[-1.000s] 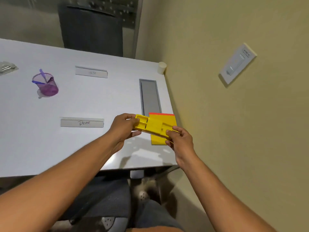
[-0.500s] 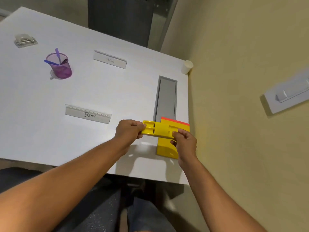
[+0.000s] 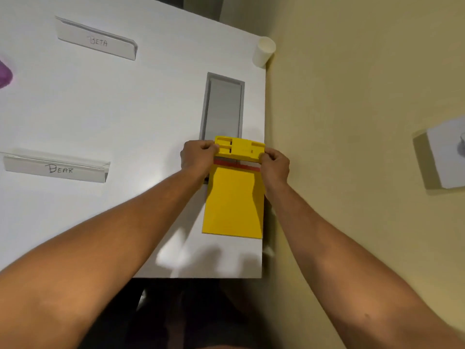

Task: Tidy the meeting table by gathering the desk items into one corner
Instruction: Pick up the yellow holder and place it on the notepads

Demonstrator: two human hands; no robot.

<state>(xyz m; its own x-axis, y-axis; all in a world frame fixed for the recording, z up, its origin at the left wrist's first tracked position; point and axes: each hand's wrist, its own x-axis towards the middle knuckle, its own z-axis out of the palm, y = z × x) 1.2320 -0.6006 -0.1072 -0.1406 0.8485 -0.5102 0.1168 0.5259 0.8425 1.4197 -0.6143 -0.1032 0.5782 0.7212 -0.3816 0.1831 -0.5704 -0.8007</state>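
Both hands, left hand (image 3: 198, 157) and right hand (image 3: 275, 163), grip the ends of the yellow holder (image 3: 239, 149), fingers curled, squaring it above the yellow notepad (image 3: 234, 202) at the bench (image 3: 125, 109) corner beside the wall.

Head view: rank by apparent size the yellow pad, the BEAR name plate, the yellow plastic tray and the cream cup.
1. yellow pad
2. BEAR name plate
3. yellow plastic tray
4. cream cup, though it stands farthest away, so it may look smaller than it is.

On the white table (image 3: 125, 109), the yellow plastic tray (image 3: 239, 149) sits behind the yellow notepad (image 3: 234, 202), both by the right edge; two white folded name cards (image 3: 95, 39) (image 3: 56, 167) lie well left
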